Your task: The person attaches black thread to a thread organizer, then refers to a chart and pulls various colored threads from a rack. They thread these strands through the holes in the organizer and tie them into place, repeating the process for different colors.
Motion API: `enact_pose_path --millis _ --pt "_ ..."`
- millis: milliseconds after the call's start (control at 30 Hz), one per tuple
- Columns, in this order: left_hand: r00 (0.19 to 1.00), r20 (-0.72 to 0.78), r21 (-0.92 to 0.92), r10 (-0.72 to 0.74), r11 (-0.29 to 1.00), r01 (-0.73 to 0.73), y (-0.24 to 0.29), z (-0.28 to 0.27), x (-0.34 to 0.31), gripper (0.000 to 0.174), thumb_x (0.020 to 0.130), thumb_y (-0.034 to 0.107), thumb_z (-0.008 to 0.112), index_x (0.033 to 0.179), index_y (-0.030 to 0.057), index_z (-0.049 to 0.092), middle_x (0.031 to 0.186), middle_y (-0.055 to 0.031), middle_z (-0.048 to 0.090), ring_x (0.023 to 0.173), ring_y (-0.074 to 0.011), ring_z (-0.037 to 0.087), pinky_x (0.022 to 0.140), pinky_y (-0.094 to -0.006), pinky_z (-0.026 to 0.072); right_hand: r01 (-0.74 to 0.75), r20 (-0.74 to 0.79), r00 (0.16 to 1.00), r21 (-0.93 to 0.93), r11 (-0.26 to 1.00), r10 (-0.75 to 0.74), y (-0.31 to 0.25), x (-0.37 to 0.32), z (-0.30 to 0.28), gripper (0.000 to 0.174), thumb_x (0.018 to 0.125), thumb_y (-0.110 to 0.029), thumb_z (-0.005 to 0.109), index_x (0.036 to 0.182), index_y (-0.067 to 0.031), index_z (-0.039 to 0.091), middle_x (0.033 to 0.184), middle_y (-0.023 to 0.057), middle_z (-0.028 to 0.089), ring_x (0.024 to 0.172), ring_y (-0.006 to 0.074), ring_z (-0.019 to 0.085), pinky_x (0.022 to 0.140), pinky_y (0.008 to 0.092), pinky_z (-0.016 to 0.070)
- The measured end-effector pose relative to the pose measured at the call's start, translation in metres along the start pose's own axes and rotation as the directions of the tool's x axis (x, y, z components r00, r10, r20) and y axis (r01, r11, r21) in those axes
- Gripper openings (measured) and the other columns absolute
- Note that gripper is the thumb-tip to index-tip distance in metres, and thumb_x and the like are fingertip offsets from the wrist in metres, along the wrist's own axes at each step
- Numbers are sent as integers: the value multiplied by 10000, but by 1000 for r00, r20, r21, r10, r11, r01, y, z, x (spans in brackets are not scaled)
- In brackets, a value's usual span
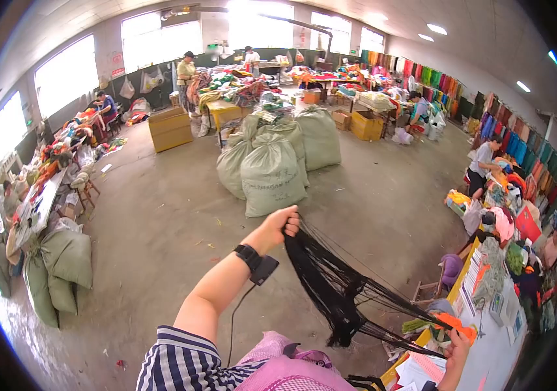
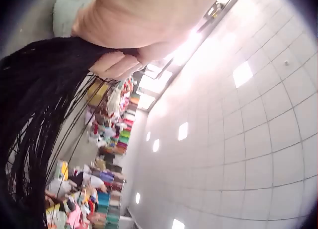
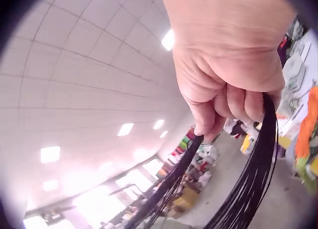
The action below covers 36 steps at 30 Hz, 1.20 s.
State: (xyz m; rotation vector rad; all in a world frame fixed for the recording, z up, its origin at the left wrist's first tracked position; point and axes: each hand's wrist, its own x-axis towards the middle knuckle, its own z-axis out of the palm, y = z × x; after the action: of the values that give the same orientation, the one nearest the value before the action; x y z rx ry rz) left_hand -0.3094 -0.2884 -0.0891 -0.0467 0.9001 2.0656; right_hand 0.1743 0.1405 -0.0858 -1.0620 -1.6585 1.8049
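Note:
A skein of black yarn [image 1: 330,277] is stretched between two hands in the head view, its strands spread and a denser bunch sagging in the middle. The left hand [image 1: 282,228], with a black watch on the wrist, grips one end. At lower right the right hand [image 1: 457,352] grips the other end. In the left wrist view the curled fingers of the left hand [image 2: 117,65] hold the black yarn [image 2: 35,90]. The right wrist view shows the right hand [image 3: 231,100] with fingers curled round the yarn [image 3: 253,179], which leaves it in two bundles.
Stuffed green sacks [image 1: 274,176] stand on the floor ahead, and more sacks [image 1: 67,257] lean at left. A table [image 1: 500,352] with papers and orange yarn [image 1: 457,326] is at lower right. Cardboard boxes [image 1: 170,129], heaped tables and several people are farther off.

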Motion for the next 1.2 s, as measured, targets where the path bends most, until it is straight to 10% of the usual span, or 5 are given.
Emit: enact_pose_path --millis 333,633,800,933,1200 --pt "714 -574 87 402 896 -435 74 -149 -80 338 952 292 480 641 203 381 509 51 361 390 -86 274 362 -253 198 112 -296 858 -690 715 -420 144 161 -254 219 902 -277 633 927 -60 647 662 2 595 461 32 337 357 206 207" --pt "373 -756 239 537 758 -607 85 -220 -150 304 940 333 500 715 129 487 650 -68 580 475 -121 433 401 -254 301 96 -587 689 -507 857 -425 68 30 -148 378 887 -275 590 864 93 671 796 107 656 641 270 532 617 418 436" --pt "605 -712 -83 357 812 -577 60 -179 -156 495 958 478 472 1033 -6 403 996 -307 612 579 -205 553 460 -255 461 10 15 999 838 545 -42 75 52 -144 293 984 -237 467 1164 -19 544 566 -59 231 481 32 251 429 206 209" --pt "930 -338 -211 146 951 -226 8 -106 -139 536 988 477 410 1125 -40 380 1085 -328 580 624 -196 554 452 -233 453 -172 310 884 912 372 -351 95 70 -37 247 939 -273 594 1026 -48 647 821 8 650 442 39 304 355 198 202" --pt "930 131 275 -343 914 298 -106 76 -110 605 974 551 387 1078 -22 552 817 -193 667 486 -164 577 343 -219 377 242 690 643 229 943 -333 -3 -39 236 712 753 48 591 1427 -78 400 1381 35 505 565 25 418 496 208 364"
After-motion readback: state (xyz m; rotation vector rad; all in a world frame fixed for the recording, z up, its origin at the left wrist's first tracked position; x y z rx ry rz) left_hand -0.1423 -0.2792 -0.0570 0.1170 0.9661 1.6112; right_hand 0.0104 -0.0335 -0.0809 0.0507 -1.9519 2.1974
